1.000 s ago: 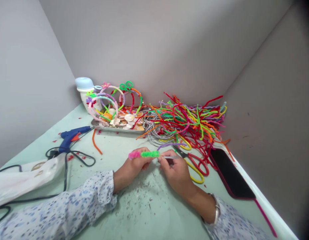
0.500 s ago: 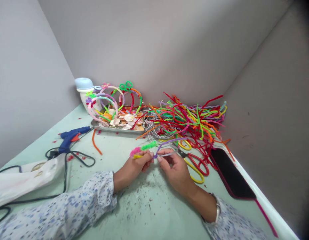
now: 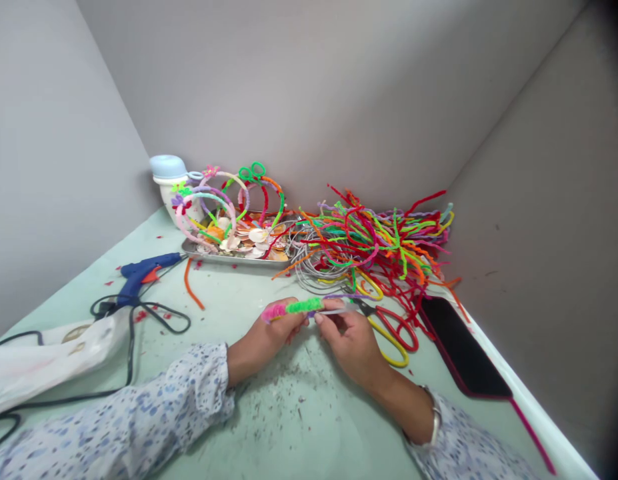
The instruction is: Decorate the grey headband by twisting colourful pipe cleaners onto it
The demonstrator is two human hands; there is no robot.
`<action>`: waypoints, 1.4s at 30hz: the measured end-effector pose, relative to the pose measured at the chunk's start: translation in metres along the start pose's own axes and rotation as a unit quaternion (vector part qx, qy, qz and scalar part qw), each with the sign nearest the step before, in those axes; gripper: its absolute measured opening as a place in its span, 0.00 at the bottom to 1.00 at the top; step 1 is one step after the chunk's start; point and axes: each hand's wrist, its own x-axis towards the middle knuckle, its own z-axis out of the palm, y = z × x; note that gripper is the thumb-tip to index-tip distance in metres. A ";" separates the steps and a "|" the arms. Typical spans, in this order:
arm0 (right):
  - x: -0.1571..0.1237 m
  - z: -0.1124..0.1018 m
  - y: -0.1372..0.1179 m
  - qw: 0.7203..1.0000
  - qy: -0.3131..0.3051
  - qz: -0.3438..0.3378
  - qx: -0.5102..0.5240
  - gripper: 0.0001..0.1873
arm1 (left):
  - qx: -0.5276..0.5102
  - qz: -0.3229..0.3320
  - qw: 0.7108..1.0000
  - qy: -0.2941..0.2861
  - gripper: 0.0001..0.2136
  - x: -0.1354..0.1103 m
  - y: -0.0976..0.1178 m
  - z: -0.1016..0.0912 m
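My left grip (image 3: 266, 337) is closed around a fuzzy pink-and-green chenille pipe cleaner (image 3: 303, 307) over the near edge of the mint-green surface (image 3: 299, 413); my right grip (image 3: 351, 347) pinches its thin end, just beside red-and-yellow-handled steel scissors (image 3: 391, 330).

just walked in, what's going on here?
A person holds a fuzzy pink-and-green pipe cleaner in the left hand, while the right hand pinches a thin grey wire running along it. Red-and-yellow-handled steel scissors lie just right of the right hand; a blue hot glue gun lies off to the left.
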 end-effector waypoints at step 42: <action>0.005 -0.005 -0.016 0.994 -0.008 0.014 -0.112 0.12 | 0.063 0.025 0.998 0.015 0.11 0.002 -0.006 0.001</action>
